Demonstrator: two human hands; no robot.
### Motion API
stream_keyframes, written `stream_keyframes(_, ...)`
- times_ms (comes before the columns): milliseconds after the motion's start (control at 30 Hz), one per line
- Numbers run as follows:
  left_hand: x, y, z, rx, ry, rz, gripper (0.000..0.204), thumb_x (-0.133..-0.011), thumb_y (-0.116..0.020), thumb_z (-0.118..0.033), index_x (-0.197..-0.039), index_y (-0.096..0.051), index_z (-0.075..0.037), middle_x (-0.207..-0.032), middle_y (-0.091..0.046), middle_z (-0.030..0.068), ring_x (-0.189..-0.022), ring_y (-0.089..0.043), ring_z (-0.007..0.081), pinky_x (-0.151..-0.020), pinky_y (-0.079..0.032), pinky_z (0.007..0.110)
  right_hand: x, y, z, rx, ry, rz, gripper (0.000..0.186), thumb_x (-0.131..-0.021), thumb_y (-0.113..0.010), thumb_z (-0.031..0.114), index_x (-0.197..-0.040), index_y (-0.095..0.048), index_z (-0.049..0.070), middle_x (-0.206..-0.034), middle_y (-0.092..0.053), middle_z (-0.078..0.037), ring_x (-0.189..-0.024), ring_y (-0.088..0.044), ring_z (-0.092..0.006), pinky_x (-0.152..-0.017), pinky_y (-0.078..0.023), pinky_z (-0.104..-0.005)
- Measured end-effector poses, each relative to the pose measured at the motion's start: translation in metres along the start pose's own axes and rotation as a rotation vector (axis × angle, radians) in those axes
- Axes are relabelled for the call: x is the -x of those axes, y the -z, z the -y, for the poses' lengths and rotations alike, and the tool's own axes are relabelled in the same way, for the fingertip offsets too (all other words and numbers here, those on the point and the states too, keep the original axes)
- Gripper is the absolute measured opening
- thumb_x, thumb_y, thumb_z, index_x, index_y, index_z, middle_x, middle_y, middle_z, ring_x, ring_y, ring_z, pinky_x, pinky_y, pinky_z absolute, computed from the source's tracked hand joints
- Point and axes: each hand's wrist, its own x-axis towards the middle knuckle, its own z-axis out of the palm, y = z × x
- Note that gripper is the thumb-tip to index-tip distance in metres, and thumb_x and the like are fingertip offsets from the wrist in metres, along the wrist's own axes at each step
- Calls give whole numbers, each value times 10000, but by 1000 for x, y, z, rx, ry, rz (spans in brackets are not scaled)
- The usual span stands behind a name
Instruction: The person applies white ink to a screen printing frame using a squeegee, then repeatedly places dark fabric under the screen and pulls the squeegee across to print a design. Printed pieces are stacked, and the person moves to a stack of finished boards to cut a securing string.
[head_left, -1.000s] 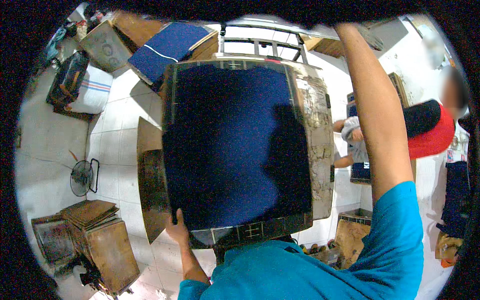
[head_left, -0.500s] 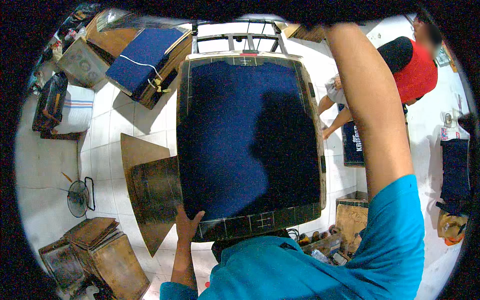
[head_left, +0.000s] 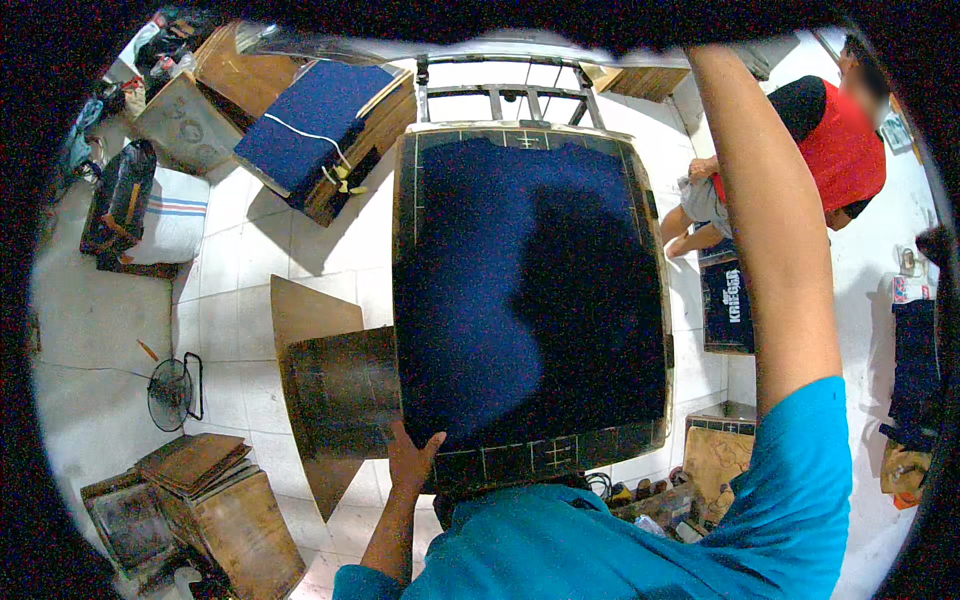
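Observation:
A large padded board (head_left: 530, 455) with dark grid-marked borders fills the centre, covered by navy cloth (head_left: 470, 280). Shadow covers much of the cloth's right part. My left hand (head_left: 415, 450) touches the board's near left corner, thumb and forefinger spread apart. My right arm, in a teal sleeve, stretches up past the board's right side; that hand is out of sight beyond the dark top rim. A metal frame (head_left: 490, 100) stands behind the board, and brown sheets (head_left: 315, 310) lie at its left.
A co-worker in red and black (head_left: 840, 160) bends at right beside a dark printed board (head_left: 716, 300). At left are a blue-topped stack (head_left: 290, 115), a white sack (head_left: 175, 235), a fan (head_left: 170, 390) and brown panels (head_left: 240, 520). Small items (head_left: 660, 505) lie near my body.
The board and my left hand have shifted rightward in view. The co-worker appears higher and more fully to the right of my arm. My right arm stays raised.

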Motion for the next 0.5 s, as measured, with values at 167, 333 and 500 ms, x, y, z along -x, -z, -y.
stream_keyframes(167,-5,1,0,-130,103,60,1068,-784,-763,-693,-1442,-391,62,-1295,-604,353,-1192,-611,502,-1013,-494,538,-7,-2,4,19,-35,-35,893,-650,-676,878,-927,-773,34,-916,-752,-219,-890,-723,-353,-819,-529,-454)
stream_keyframes(333,-23,17,1,-456,-20,53,981,-751,-627,-866,-1143,-627,34,-994,-714,289,-917,-709,461,-824,-560,541,-22,-13,-29,6,-52,20,944,-635,-675,886,-966,-773,7,-958,-744,-255,-929,-722,-365,-855,-538,-455)
stream_keyframes(500,-69,70,-39,-615,40,360,814,-830,-610,-803,-1001,-703,-13,-894,-740,215,-823,-726,416,-719,-576,498,-23,-46,-62,590,103,106,700,-833,-588,756,-1071,-771,123,-1118,-748,-174,-1021,-724,-364,-873,-549,-484)
